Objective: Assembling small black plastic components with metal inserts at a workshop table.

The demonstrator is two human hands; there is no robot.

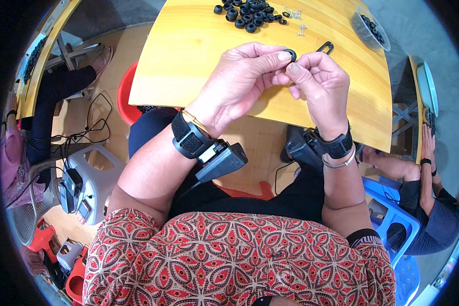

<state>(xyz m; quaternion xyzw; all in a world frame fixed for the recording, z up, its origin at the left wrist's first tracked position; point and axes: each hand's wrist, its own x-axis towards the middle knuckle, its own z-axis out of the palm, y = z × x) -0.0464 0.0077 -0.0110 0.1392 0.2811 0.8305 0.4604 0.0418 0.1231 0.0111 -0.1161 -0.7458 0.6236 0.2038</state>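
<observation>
My left hand (247, 76) pinches a small black ring-shaped part (291, 54) between thumb and forefinger, above the yellow wooden table (188, 61). Close against it, my right hand (321, 84) has its thumb and forefinger pressed together; whatever lies between them is hidden. Just beyond the right knuckles shows a black oblong loop piece (325, 48). A pile of black round parts (247, 14) lies at the table's far side. Beside the pile are scattered small silvery or clear pieces (301, 29).
A clear plastic tub (359, 30) of black parts stands at the far right. A red tub (127, 89) sits below the table's left edge. Co-workers sit on both sides, one with a hand (428, 140) at another table. Cables (94, 125) and a grey stool (94, 173) are at left.
</observation>
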